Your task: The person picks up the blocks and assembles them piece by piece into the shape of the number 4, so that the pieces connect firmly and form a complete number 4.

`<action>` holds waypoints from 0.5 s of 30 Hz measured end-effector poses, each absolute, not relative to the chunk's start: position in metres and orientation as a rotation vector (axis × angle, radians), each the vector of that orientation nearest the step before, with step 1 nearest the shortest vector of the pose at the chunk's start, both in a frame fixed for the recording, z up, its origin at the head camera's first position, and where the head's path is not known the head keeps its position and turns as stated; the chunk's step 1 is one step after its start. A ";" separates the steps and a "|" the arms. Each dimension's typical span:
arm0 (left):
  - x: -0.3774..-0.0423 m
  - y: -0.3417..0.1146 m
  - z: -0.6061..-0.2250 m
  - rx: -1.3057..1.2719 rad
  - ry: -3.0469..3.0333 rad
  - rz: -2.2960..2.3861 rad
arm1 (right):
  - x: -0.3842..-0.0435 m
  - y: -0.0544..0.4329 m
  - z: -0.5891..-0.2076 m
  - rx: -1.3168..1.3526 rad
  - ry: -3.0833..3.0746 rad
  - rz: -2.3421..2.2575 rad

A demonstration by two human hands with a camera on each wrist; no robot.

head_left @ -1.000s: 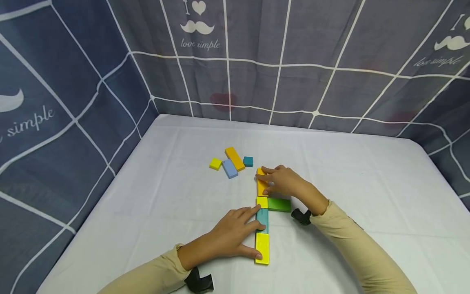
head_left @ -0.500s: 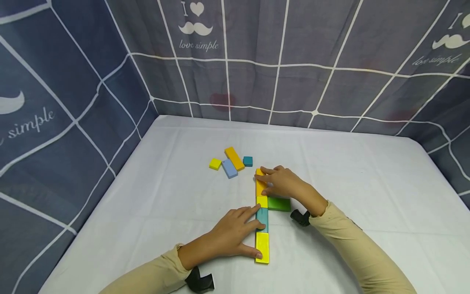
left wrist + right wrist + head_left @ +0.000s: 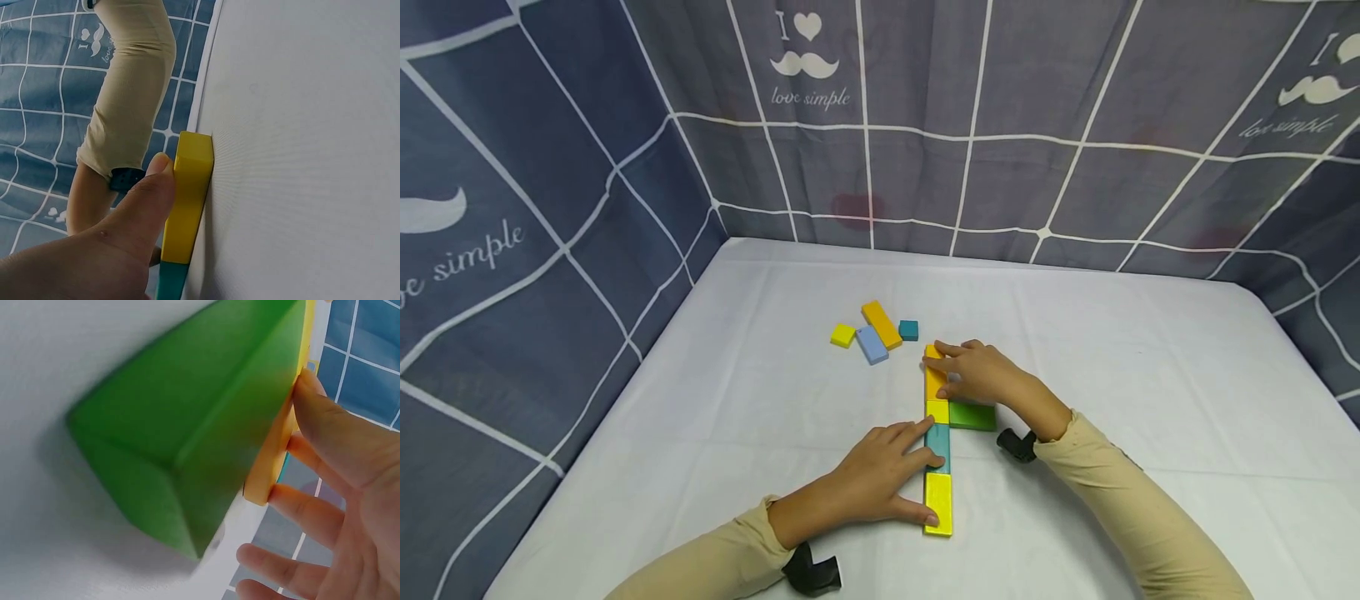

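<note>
Toy blocks lie end to end in a straight row on the white cloth: a long yellow block (image 3: 938, 493) nearest, a teal block (image 3: 942, 443), a small yellow block (image 3: 937, 410) and an orange block (image 3: 932, 383) at the far end. Beside the small yellow one, a green block (image 3: 973, 417) sticks out to the right. My left hand (image 3: 872, 475) spreads along the row, thumb on the long yellow block and fingertips on the teal and small yellow ones. With thumb and fingertips, my right hand (image 3: 985, 373) presses on the orange block, partly covering it.
Behind the row, to the left, lie a second orange block (image 3: 882, 326), a light blue block (image 3: 872, 345), a yellow square block (image 3: 842, 336) and a dark teal cube (image 3: 908, 331). A grey checked curtain (image 3: 917, 167) stands along the table's back edge.
</note>
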State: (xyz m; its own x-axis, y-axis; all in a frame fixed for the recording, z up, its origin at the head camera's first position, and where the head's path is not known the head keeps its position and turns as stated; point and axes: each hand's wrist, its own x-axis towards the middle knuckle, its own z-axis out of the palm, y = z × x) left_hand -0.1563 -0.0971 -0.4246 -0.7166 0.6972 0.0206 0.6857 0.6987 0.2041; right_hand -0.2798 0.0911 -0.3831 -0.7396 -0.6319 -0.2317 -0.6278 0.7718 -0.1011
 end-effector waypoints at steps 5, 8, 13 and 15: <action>-0.156 -0.096 -0.425 1.144 2.838 0.302 | -0.280 0.091 -0.384 -0.963 2.709 -0.033; -0.156 -0.096 -0.425 1.134 2.834 0.302 | -0.280 0.091 -0.384 -0.961 2.707 -0.047; -0.156 -0.097 -0.426 1.122 2.829 0.305 | -0.281 0.091 -0.387 -0.941 2.692 -0.093; -0.156 -0.097 -0.427 1.123 2.834 0.303 | -0.281 0.091 -0.388 -0.938 2.691 -0.092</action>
State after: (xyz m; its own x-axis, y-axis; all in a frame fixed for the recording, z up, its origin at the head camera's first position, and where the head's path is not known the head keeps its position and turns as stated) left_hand -0.1557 -0.0967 -0.4267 -0.7286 0.6849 0.0002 0.6695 0.7122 0.2110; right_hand -0.2808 0.0914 -0.3877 -0.7462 -0.6174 -0.2489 -0.5989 0.7859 -0.1540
